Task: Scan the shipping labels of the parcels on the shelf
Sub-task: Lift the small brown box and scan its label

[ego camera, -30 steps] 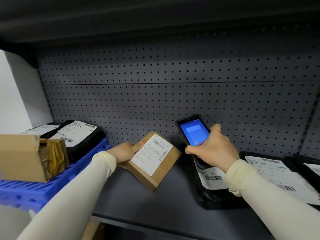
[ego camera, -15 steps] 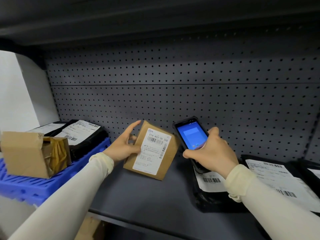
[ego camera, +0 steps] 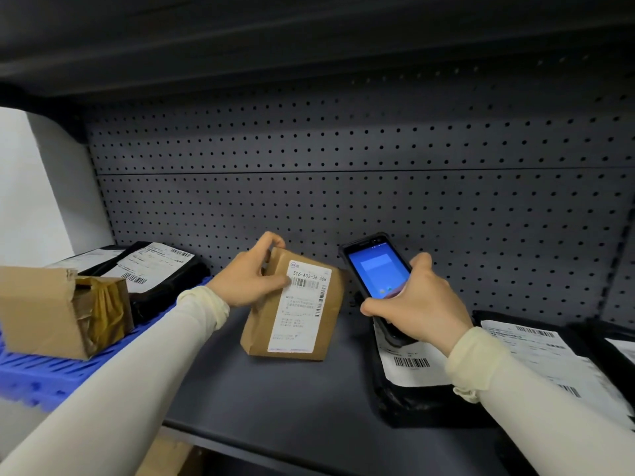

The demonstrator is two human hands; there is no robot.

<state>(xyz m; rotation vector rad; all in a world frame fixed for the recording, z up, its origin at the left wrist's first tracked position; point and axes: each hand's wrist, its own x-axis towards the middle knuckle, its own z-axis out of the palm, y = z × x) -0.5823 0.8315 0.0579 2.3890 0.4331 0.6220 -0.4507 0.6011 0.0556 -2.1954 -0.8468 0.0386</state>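
**Parcel stood up, scanner poised beside it**

My left hand (ego camera: 251,280) grips the top left corner of the brown paper parcel (ego camera: 295,304), fingers curled over its upper edge and thumb on the front. I hold it this way to stand it on its lower edge, leaning back toward the pegboard (ego camera: 343,201), so the shipping label (ego camera: 302,307) faces me and its barcode lies open to the scanner. My right hand (ego camera: 419,304) is wrapped round the lower body of the handheld scanner (ego camera: 376,273), thumb at the bottom of the lit blue screen, just right of the parcel. The screen tilts up at me, and I judge the scanner's head is not yet aimed at the label.

The parcel sits mid-shelf (ego camera: 275,400), toward the back edge. Under my right wrist a black bag parcel (ego camera: 412,396) lies flat, label up, with more labelled black bags (ego camera: 536,352) toward the shelf's right end. At the left end a blue plastic pallet (ego camera: 41,376) carries a torn cardboard box (ego camera: 51,310) and another black bag (ego camera: 161,273), labels upward for the reader.
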